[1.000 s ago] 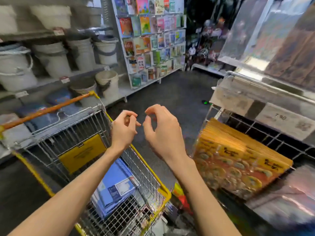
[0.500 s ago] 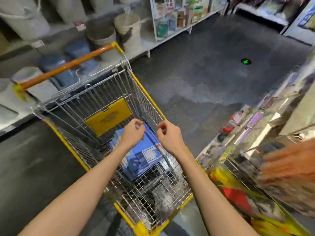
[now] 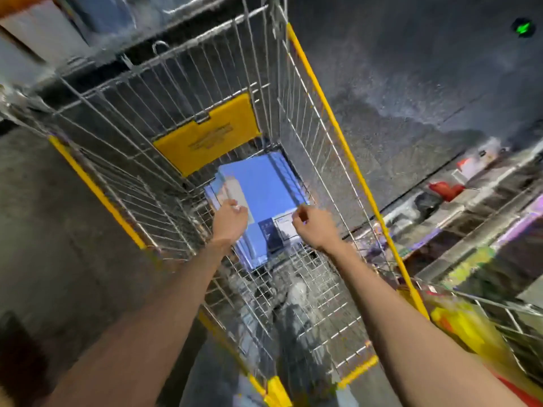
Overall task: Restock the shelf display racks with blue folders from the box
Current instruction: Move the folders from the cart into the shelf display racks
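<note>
A stack of blue folders (image 3: 264, 183) with a white and dark label lies flat on the bottom of a wire shopping cart (image 3: 323, 107). Both my arms reach down into the cart. My left hand (image 3: 230, 221) is at the stack's left edge, with its fingers curled over that edge. At the right edge my right hand (image 3: 308, 227) has its fingers curled and pinches the top folder near the label. The picture is blurred by motion. No box is in view.
The cart has yellow rim strips and a yellow plastic flap (image 3: 205, 136) on its far wall. Low display shelves (image 3: 470, 230) with mixed goods run along the right. Yellow packets (image 3: 458, 327) sit at lower right. The dark floor carries a green mark (image 3: 523, 27).
My view has tipped down from the aisle into the cart. Both hands have dropped from above the cart down onto the blue folder stack and closed on its edges.
</note>
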`<state>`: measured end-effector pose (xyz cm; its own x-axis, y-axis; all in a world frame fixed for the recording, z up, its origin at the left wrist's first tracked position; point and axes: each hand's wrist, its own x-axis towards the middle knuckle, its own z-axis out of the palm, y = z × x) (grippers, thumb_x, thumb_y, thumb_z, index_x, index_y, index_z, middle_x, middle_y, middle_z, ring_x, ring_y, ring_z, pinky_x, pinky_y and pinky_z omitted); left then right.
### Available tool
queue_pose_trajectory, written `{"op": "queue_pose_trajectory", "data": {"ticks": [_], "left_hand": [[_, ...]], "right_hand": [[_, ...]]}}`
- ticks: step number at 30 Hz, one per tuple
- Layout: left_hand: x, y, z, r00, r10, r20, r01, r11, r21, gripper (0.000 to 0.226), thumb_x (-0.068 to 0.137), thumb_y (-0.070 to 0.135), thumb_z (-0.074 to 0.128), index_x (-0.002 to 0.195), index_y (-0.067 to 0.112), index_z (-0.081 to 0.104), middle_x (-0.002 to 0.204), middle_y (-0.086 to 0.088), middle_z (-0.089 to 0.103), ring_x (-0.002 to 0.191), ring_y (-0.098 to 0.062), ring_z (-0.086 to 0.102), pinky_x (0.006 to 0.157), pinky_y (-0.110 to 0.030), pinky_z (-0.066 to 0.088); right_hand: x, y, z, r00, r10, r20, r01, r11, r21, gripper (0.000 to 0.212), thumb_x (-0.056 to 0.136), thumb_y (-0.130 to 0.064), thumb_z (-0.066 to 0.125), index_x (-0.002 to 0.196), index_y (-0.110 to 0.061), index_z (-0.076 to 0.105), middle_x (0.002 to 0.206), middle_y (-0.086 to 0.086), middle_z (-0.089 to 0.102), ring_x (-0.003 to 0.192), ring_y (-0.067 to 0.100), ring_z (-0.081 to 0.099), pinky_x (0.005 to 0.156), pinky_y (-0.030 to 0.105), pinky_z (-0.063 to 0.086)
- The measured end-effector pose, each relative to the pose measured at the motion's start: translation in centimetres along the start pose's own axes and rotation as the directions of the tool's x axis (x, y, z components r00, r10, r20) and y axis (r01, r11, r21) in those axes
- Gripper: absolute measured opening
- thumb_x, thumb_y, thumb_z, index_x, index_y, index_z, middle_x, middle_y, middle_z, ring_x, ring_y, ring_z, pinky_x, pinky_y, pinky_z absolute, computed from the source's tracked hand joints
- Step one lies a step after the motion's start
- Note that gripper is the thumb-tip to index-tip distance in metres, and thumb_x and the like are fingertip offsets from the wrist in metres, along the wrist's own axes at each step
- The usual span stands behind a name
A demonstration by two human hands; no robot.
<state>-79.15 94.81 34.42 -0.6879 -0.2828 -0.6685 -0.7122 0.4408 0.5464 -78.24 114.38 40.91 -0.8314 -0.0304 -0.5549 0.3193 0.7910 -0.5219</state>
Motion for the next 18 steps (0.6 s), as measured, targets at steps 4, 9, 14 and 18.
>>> {"op": "queue_pose_trajectory", "data": {"ticks": [4, 9, 14, 18], "left_hand": [[4.6, -2.3, 2.1, 0.985, -0.161, 0.061, 0.166, 0.983, -0.083, 0.047, 0.098, 0.02, 0.054, 0.143, 0.007, 0.048, 0.141, -0.014, 0.055, 0.129, -0.03, 0.054, 0.103, -0.035, 0.044], [9.4, -3.2, 4.9, 0.962, -0.268, 0.05, 0.269, 0.903, -0.335, 0.07, 0.087, 0.036, 0.064, 0.146, 0.003, 0.044, 0.144, -0.018, 0.052, 0.13, -0.035, 0.053, 0.108, -0.043, 0.044], [12.9, -7.1, 8.4, 0.939, -0.34, -0.056, 0.307, 0.9, -0.311, 0.066, 0.076, 0.041, 0.061, 0.128, 0.001, 0.059, 0.126, -0.019, 0.065, 0.117, -0.035, 0.061, 0.092, -0.036, 0.053], [10.4, -3.4, 6.3, 0.934, -0.353, -0.057, 0.314, 0.886, -0.34, 0.044, 0.087, 0.019, 0.062, 0.125, -0.003, 0.058, 0.126, -0.012, 0.062, 0.112, -0.027, 0.063, 0.085, -0.027, 0.049]], "right_hand": [[3.2, 0.5, 4.0, 0.991, 0.116, 0.063, -0.117, 0.993, 0.013, 0.021, 0.096, -0.017, 0.054, 0.091, -0.003, 0.069, 0.09, 0.017, 0.072, 0.084, 0.031, 0.066, 0.075, 0.036, 0.047], [5.4, 0.6, 7.2, 0.979, 0.155, 0.133, -0.156, 0.988, -0.002, 0.019, 0.1, -0.018, 0.052, 0.087, -0.008, 0.063, 0.082, 0.009, 0.068, 0.074, 0.022, 0.06, 0.065, 0.025, 0.044], [7.8, 1.4, 8.1, 0.963, 0.2, 0.179, -0.201, 0.98, -0.011, 0.022, 0.1, -0.016, 0.053, 0.111, -0.002, 0.067, 0.105, 0.014, 0.071, 0.091, 0.022, 0.063, 0.074, 0.022, 0.041], [9.3, 2.0, 9.0, 0.953, 0.257, 0.163, -0.26, 0.966, -0.003, 0.018, 0.099, -0.021, 0.054, 0.098, -0.009, 0.066, 0.088, 0.01, 0.067, 0.081, 0.021, 0.058, 0.064, 0.022, 0.039]]}}
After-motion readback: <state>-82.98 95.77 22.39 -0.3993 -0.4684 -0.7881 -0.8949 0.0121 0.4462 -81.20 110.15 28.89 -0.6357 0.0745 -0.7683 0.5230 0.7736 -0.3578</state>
